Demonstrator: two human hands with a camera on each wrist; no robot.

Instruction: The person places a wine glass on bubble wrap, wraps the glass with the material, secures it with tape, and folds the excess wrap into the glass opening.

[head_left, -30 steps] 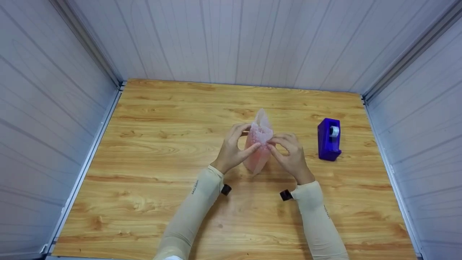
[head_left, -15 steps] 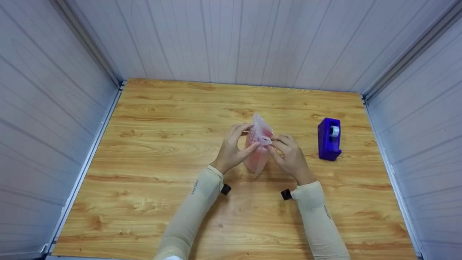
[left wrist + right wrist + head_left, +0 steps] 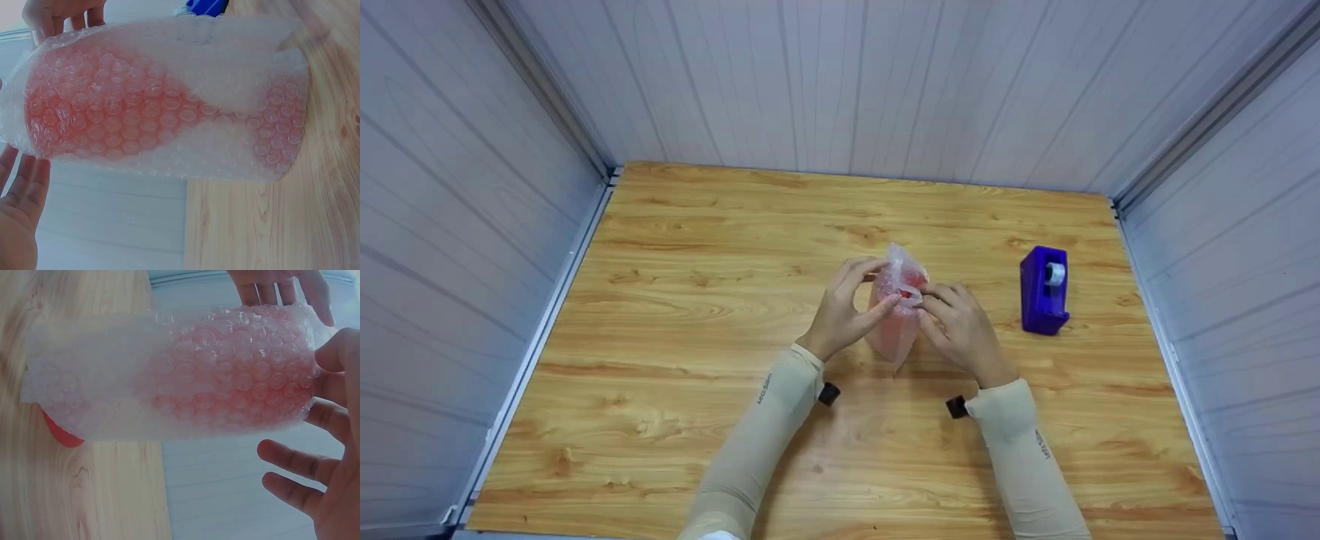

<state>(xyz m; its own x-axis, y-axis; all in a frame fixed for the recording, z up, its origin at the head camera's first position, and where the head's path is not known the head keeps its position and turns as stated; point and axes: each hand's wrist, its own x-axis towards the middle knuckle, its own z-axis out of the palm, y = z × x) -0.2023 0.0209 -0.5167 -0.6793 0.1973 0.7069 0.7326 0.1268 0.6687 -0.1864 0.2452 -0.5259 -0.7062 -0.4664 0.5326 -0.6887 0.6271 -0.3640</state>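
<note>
A red goblet (image 3: pixel 62 432) stands upright inside a bubble wrap sleeve (image 3: pixel 895 337), its bowl, thin stem and foot showing through the plastic in the left wrist view. Part of the red foot pokes out below the wrap in the right wrist view. My left hand (image 3: pixel 840 319) holds the upper wrap from the left, thumb in front and fingers behind. On the other side, my right hand (image 3: pixel 964 330) pinches the wrap's top edge between thumb and fingers. A small gap in the gathered top shows red inside.
A blue-purple tape dispenser (image 3: pixel 1044 292) with a roll of clear tape stands to the right on the wooden table (image 3: pixel 675 315). Pale panel walls (image 3: pixel 825 90) enclose the table at the back and both sides.
The peak of the wrap at the back has sunk lower, and the top edge has been tucked so that red now shows within. My right hand has shifted slightly; my left stays put.
</note>
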